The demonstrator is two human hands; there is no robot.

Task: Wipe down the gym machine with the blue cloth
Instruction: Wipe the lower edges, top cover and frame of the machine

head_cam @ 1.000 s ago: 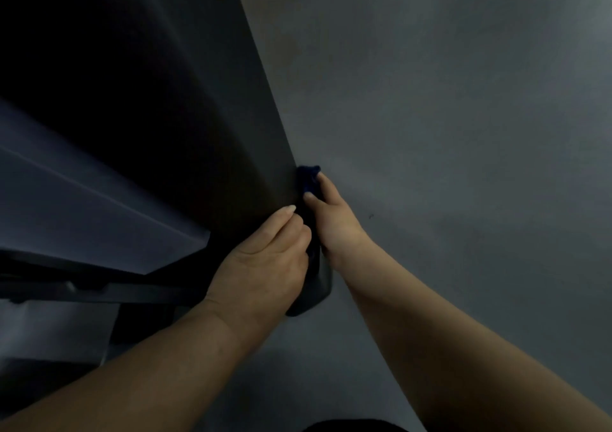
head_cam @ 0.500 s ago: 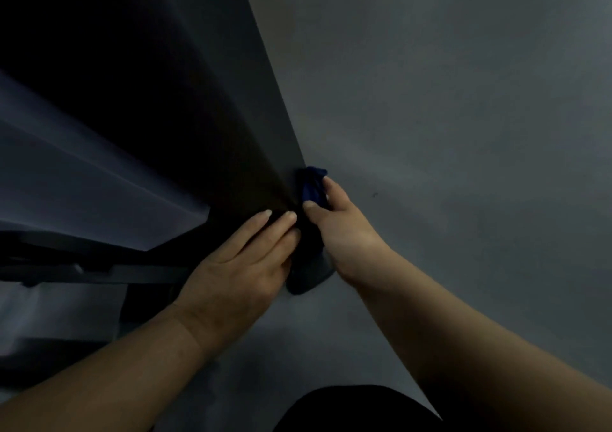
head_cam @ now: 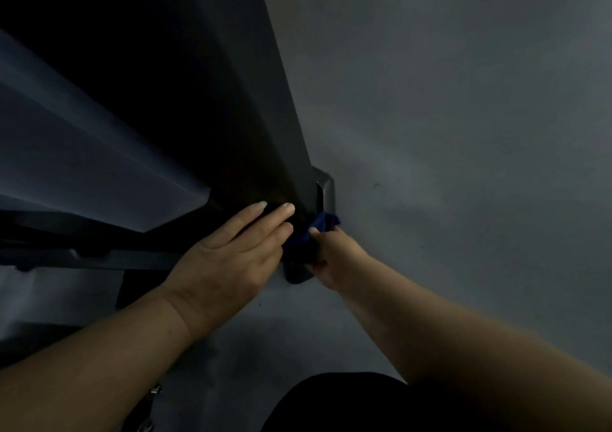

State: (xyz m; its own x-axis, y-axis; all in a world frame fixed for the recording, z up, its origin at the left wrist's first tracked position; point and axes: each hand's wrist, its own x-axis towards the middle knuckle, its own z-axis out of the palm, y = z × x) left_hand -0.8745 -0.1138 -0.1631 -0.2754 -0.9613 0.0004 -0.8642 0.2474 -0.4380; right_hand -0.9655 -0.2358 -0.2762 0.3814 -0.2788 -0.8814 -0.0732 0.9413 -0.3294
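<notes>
The gym machine [head_cam: 205, 107] is mostly lost in shadow, its upper parts cut off. The bunched blue cloth [head_cam: 309, 238] sits at its base corner, right hand [head_cam: 334, 259] grasping it; left hand [head_cam: 228, 252] rests flat, fingers released.

One head-worn view looks steeply down, close over the gym machine [head_cam: 205, 107] base and floor [head_cam: 463, 133].

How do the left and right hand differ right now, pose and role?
The left hand lies flat with straight fingers on the dark gym machine; the right hand curls round the blue cloth. The left hand holds nothing; the right hand presses the cloth against the machine's lower corner. The left hand shows its whole back; the right hand's fingers are partly hidden by cloth. Both are bare and reach the same corner.
</notes>
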